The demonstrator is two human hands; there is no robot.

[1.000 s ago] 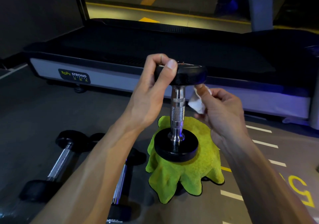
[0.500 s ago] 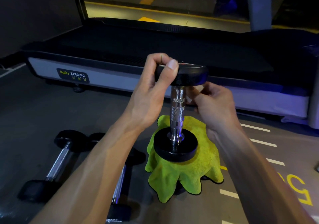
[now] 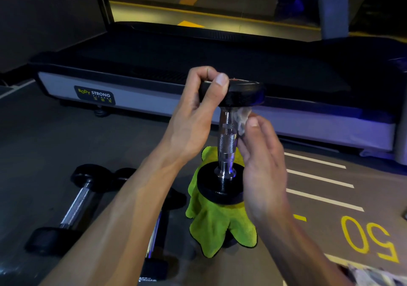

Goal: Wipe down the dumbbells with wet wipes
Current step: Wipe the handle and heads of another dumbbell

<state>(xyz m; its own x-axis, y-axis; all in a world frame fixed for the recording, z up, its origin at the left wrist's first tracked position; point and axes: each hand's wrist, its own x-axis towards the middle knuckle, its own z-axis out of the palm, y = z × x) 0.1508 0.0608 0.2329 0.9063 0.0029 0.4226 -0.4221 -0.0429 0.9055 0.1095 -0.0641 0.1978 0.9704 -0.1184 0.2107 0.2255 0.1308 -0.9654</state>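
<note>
On a green cloth (image 3: 217,226) at centre, an upright dumbbell (image 3: 228,144) is gripped at twelve o'clock by the left hand (image 3: 193,118); a wet wipe (image 3: 242,118) is pressed against its handle by the right hand (image 3: 262,153), at three o'clock.

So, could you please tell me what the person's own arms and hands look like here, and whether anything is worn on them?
Both forearms are bare as far as the frame shows: no sleeves, gloves, watch or bracelet in view. The left hand and the right hand show no rings on the visible fingers, and the nails look short and unpainted. The arms are slim, with tendons showing along the left forearm.
</note>
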